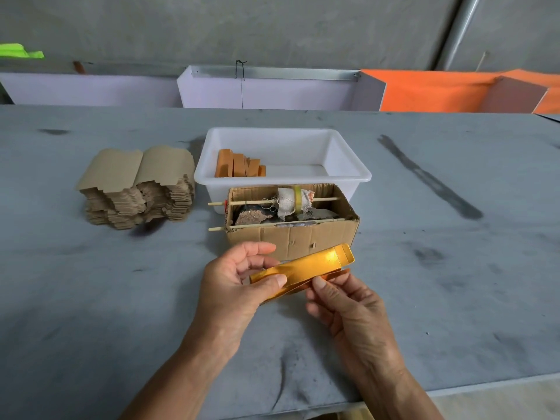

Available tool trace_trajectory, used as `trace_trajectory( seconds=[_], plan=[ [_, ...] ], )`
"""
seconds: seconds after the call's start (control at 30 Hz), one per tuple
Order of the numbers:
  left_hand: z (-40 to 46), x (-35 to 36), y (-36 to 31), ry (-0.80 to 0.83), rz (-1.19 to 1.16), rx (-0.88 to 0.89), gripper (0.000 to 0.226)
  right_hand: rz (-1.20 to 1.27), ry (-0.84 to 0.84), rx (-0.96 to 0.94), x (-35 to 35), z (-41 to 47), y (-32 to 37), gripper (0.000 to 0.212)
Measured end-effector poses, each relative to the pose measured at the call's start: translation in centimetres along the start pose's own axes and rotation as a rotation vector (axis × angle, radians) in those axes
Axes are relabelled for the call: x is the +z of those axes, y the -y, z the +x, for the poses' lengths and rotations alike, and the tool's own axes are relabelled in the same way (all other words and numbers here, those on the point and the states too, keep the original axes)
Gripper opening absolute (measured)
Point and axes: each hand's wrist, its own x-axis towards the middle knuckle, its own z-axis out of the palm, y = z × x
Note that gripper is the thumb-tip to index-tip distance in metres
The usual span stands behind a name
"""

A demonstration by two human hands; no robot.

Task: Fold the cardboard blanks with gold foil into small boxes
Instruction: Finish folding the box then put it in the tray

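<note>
Grey, scuffed table [424,283] under a concrete wall: one gold blank in hand, mid-fold.

Both hands hold the gold foil blank [306,266] just above the table near its front edge; the left hand [233,286] has a narrow grip pinching its near end between thumb and fingers, and the right hand [342,301] pinches the lower flap with thumb and fingertips. A stack of unfolded blanks [136,186] sits toward the far left of the table, and the white tub [281,177] behind the cardboard jig box [291,219] holds what look like finished boxes, though they are too small to be sure. Risks, as I judge them: the thumbs could crease or dent the foil off its score lines, or the slick flap could slip and spring open.
</note>
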Motion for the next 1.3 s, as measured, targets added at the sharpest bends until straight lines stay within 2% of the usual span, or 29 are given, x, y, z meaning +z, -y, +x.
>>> trace_trajectory(
  seconds=[0.37, 0.6, 0.7, 0.8, 0.93, 1.07, 1.2, 1.3],
  plan=[
    [-0.4, -0.8, 0.3, 0.021, -0.231, -0.149, 0.025, 0.036, -0.065, 0.032, 0.4, 0.2, 0.1, 0.016],
    [-0.1, -0.7, 0.3, -0.029, -0.162, -0.187, 0.013, -0.017, -0.099, -0.016, 0.5, 0.2, -0.3, 0.016],
    [-0.6, -0.4, 0.5, 0.011, -0.028, -0.112, 0.041, -0.007, -0.113, -0.018, 0.6, 0.2, -0.2, 0.016],
    [-0.9, 0.2, 0.8, -0.054, 0.078, -0.052, 0.043, -0.010, -0.128, -0.009, 0.8, 0.1, -0.3, 0.015],
    [-0.4, 0.5, 0.8, -0.132, -0.071, -0.114, 0.037, -0.015, -0.140, 0.010, 0.9, -0.1, -0.4, 0.015],
    [0.0, 0.3, 0.8, -0.116, -0.115, -0.196, 0.035, -0.041, -0.132, 0.047, 1.0, 0.0, -0.3, 0.009],
    [0.4, 0.5, 0.8, -0.155, -0.103, -0.190, 0.038, -0.109, -0.153, 0.030, 1.3, 0.0, -0.4, 0.021],
    [0.2, 1.0, 1.1, -0.164, -0.295, -0.281, 0.029, -0.099, -0.179, 0.037, 1.6, 0.0, -0.5, 0.022]
  ],
)
